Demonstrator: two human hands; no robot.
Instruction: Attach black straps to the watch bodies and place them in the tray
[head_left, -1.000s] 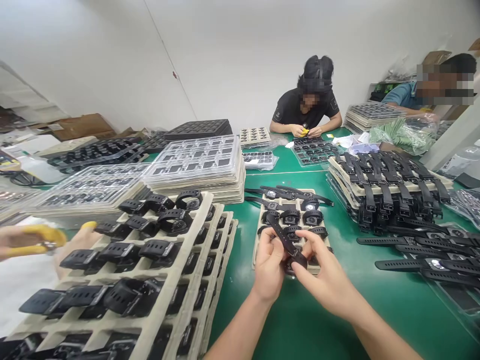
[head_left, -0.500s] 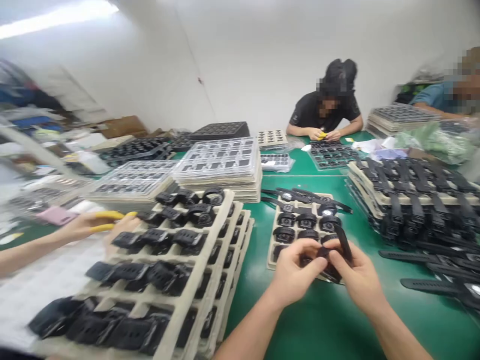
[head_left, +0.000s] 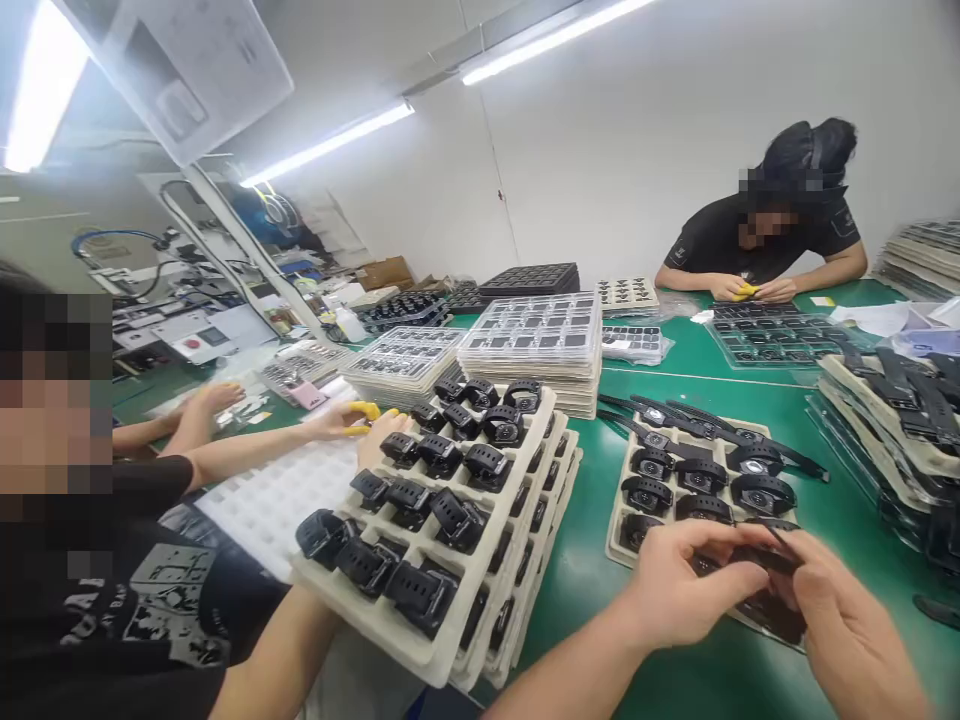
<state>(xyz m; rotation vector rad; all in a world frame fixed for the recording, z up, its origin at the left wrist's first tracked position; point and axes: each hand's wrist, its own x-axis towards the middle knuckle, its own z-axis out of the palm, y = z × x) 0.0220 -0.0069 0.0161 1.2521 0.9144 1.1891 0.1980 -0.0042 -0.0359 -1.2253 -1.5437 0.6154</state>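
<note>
A black smartwatch [head_left: 765, 560] is held between my two hands over the near end of a beige moulded tray [head_left: 616, 530]. My left hand [head_left: 694, 580] grips it from the left, thumb and fingers closed. From the other side, my right hand [head_left: 844, 605] pinches the strap, and its fingers partly hide the watch. Looped black watches [head_left: 701, 475] sit in the tray's compartments, sensor backs showing on several. Some watches with straps laid straight [head_left: 705, 420] rest across its far end.
To my left is a stack of beige trays [head_left: 450, 650] filled with watches; a co-worker's hand [head_left: 382, 435] touches its far side. More tray stacks [head_left: 585, 390] stand behind. Strapped watches [head_left: 900, 395] pile up on the right. Another person [head_left: 765, 230] works opposite on the green table [head_left: 585, 540].
My view has swung left, bringing the co-worker on the left and the ceiling lights into sight. Both hands still hold the watch, with the strap now lower between the fingers.
</note>
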